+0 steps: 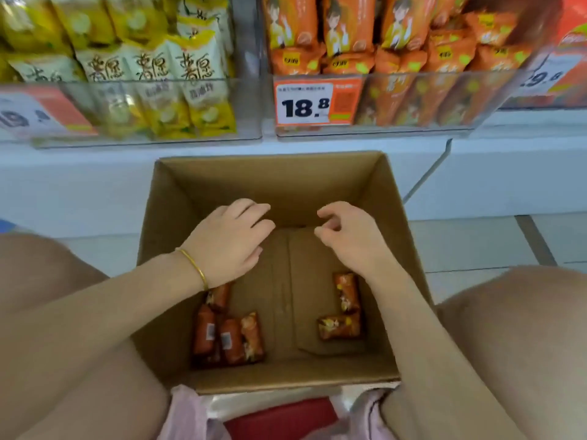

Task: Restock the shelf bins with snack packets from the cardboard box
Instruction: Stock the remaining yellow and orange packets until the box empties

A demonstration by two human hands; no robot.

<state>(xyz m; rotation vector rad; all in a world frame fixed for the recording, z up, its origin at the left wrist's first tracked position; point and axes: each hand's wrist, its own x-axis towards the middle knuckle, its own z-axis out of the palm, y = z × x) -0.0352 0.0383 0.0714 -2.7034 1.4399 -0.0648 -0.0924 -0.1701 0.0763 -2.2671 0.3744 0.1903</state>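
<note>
Head view, price tag [303,103] fronting clear bin [444,74]

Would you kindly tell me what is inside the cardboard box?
Six orange snack packets show on the cardboard box floor: four by the left wall, two on the right. The left hand covers part of one packet and the floor beneath it.

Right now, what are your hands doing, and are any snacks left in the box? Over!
Left hand and right hand both empty, over box. Roughly six packets on its floor. Nothing in the way.
</note>
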